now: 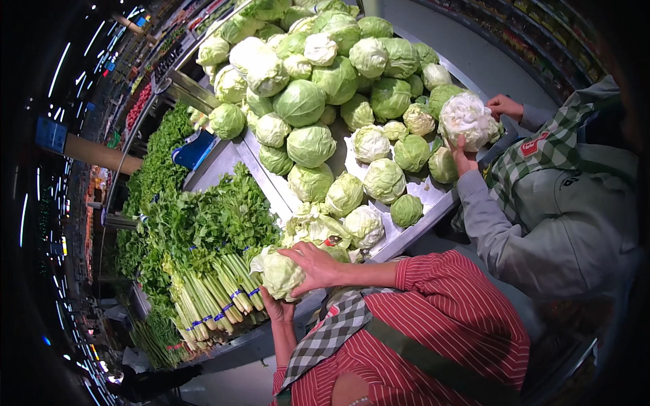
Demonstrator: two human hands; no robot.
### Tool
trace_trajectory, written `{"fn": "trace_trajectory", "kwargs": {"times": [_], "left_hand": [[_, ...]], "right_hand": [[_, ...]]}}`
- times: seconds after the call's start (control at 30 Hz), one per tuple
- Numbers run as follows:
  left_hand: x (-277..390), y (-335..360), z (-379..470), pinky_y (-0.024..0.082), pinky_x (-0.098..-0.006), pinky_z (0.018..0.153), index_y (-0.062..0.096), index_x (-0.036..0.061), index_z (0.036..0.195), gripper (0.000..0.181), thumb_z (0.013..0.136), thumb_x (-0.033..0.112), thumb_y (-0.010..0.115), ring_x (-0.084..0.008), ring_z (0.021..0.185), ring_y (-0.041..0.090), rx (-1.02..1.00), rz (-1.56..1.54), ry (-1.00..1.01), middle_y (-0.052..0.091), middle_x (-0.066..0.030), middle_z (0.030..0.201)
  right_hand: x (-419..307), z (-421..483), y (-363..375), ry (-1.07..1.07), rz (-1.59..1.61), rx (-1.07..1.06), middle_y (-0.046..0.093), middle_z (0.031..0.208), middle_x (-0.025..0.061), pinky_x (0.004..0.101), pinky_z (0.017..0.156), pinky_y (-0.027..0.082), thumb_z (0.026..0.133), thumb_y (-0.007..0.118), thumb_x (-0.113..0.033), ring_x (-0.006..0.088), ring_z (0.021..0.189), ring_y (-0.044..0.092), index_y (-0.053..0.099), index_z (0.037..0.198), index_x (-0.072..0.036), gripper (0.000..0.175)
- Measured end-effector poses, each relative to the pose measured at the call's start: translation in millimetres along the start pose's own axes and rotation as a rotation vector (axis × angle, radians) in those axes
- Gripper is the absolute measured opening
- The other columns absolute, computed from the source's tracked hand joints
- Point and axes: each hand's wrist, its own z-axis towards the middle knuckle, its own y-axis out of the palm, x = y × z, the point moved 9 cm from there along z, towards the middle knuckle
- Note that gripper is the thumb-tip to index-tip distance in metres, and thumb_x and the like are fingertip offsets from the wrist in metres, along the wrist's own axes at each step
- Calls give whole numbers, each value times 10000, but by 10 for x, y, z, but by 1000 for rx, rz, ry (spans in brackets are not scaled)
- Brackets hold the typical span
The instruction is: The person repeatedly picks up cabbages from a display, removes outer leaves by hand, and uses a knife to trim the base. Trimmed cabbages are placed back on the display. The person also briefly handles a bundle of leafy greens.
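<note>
A pale green cabbage (281, 274) is held between my two hands at the near edge of the produce stand. My right hand (317, 269) spreads over its upper right side, thumb and fingers apart around it. From below, my left hand (278, 306) supports it, partly hidden by the leaves. Just beyond lie loose outer leaves (310, 226) with a small red and dark object (332, 240) on them, whose kind I cannot tell. A whitish cabbage (364, 226) sits to their right, on the metal tray (429, 195).
Green cabbages (299, 103) are heaped farther back. Celery bunches (213, 299) with blue bands and leafy greens (162, 152) lie to the left, beside a blue holder (195, 149). At right, a co-worker in grey sleeves (487, 218) holds a whitish cabbage (467, 119) over the tray's edge.
</note>
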Motion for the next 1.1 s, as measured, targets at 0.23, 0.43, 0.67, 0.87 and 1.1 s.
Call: {"fn": "trace_trajectory", "kwargs": {"times": [0.23,0.43,0.67,0.87,1.1], "left_hand": [[38,426,117,355,-454,1036,311,55,1390,681,898,495,478,-297,1243,434,-141,-79,-186,411,-123,1383],[10,457,250,395,-418,1005,346,39,1367,531,962,377,409,-277,1206,477,-101,-7,-145,448,-131,1352],[-24,440,232,415,-407,983,353,52,1368,562,947,416,432,-266,1181,499,-55,52,-203,470,-123,1332],[-36,503,181,430,-431,969,389,55,1344,552,955,446,366,-307,1144,525,-105,-189,-194,487,-143,1311],[-137,95,284,437,-440,959,390,27,1332,527,976,409,314,-318,1133,529,28,-213,-231,502,-173,1283]], "right_hand": [[-116,-106,-380,-248,-54,119,428,1189,210,453,930,398,506,830,-399,384,1104,419,431,1299,-131,927],[-196,-171,-550,-397,-52,135,448,1190,224,471,926,398,485,830,-400,399,1098,431,476,1256,-138,888],[-339,-206,-515,-585,-65,24,457,1206,211,474,928,402,442,842,-322,412,1093,443,476,1269,-157,920],[-348,-206,-417,-584,-114,-61,453,1238,189,488,957,387,524,800,-382,428,1129,439,483,1280,-184,843],[-381,-234,-336,-599,-69,-55,457,1239,176,483,959,391,549,798,-346,422,1140,435,505,1257,-175,784]]}}
